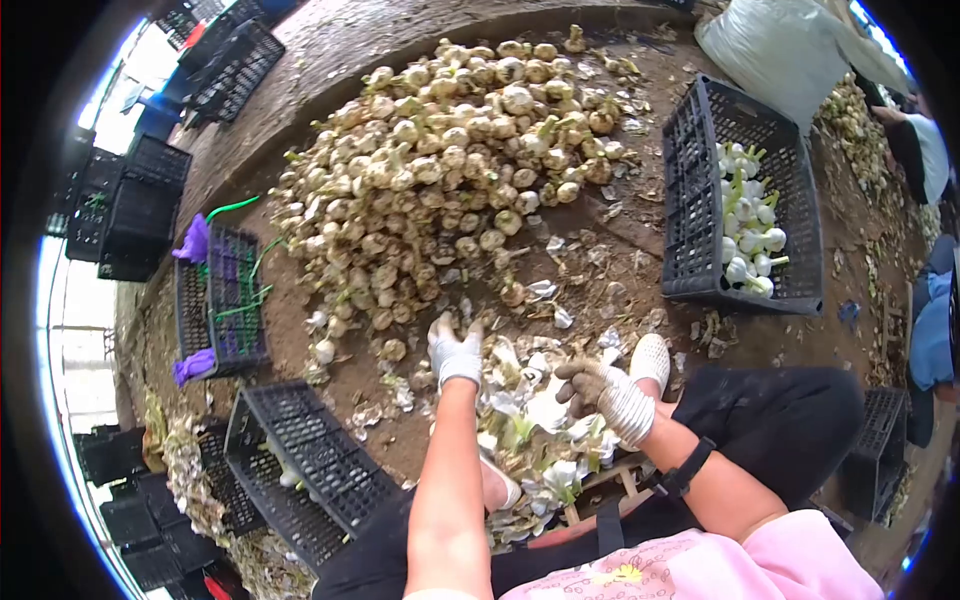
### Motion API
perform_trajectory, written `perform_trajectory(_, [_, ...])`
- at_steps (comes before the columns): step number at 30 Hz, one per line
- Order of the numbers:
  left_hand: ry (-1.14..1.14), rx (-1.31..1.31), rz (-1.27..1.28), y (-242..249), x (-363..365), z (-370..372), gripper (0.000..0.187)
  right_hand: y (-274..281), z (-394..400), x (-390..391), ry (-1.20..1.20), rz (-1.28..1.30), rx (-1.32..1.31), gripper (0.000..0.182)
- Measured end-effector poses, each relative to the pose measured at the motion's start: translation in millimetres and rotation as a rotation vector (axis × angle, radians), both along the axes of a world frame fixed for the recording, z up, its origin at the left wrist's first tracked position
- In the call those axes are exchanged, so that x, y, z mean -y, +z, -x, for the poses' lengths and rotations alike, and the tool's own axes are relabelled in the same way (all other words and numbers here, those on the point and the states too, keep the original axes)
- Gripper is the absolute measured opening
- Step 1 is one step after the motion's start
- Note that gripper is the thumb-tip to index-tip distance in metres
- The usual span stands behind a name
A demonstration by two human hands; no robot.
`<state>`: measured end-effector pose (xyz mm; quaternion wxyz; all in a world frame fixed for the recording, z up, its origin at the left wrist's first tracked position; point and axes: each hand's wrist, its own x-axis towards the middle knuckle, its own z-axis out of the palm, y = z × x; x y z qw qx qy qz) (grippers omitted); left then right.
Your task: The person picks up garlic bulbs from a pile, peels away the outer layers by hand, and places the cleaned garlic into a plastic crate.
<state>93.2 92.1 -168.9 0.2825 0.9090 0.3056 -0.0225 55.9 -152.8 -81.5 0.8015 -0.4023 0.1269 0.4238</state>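
My left hand (456, 352), in a white glove, reaches forward at the near edge of a big heap of unpeeled garlic bulbs (430, 170); its fingers are apart and nothing shows between them. My right hand (605, 398), in a glove with dirt-browned fingers, is over the loose peeled skins (520, 400) on the ground between my feet. Its fingers are bent, and whether they hold anything is hard to make out. Cleaned white garlic bulbs (745, 225) lie in a black crate on the right.
The black crate (690, 200) stands beyond my right knee, below a large white sack (770, 50). Another black crate (320, 450) is at my near left, and one with purple cloth (235, 300) lies farther left. People (930, 320) sit at the right edge.
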Motion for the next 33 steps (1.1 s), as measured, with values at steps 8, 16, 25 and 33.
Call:
perform_trajectory(8, [-0.614,-0.24,-0.05,-89,75,-63,0.049,-29,-9,22,-0.063,0.067,-0.032,0.035])
perform_trajectory(16, [-0.405,0.336,0.247,6,98,5,0.047,-21,-17,15,-0.249,0.377,0.079,0.04])
perform_trajectory(25, [-0.383,0.317,0.647,129,94,84,0.051,31,-4,3,-0.099,0.215,0.193,0.016])
perform_trajectory(33, [-0.581,0.556,-0.19,174,104,113,0.057,47,17,-8,-0.061,0.081,0.177,0.023])
